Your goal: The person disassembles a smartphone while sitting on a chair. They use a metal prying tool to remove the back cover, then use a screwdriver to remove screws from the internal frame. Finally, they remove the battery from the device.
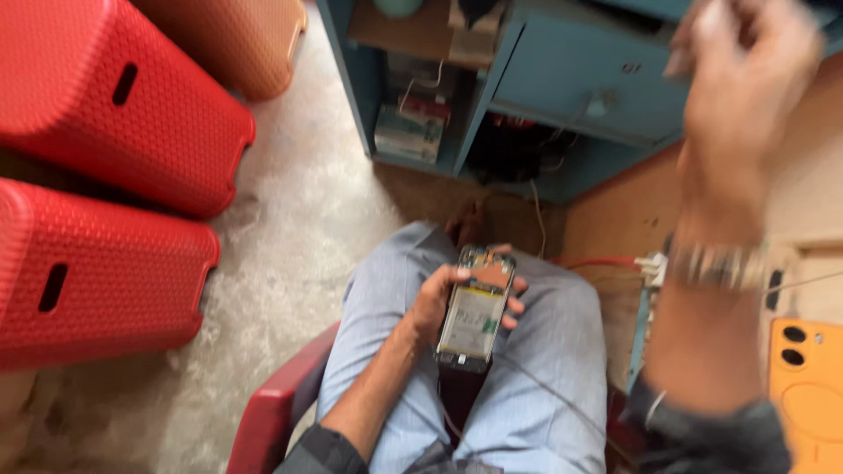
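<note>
My left hand holds an opened phone over my lap, its back cover off so the battery and circuit board show. The fingers wrap around both long edges. My right hand is raised high at the upper right, blurred by motion, with a metal watch on the wrist. Whether anything is in its fingers cannot be made out. An orange phone back cover lies on the wooden surface at the right edge.
Red plastic stools stand at the left on a pale floor. A blue cabinet with cluttered shelves and cables is ahead. I sit on a red chair. A white power strip lies at the table's edge.
</note>
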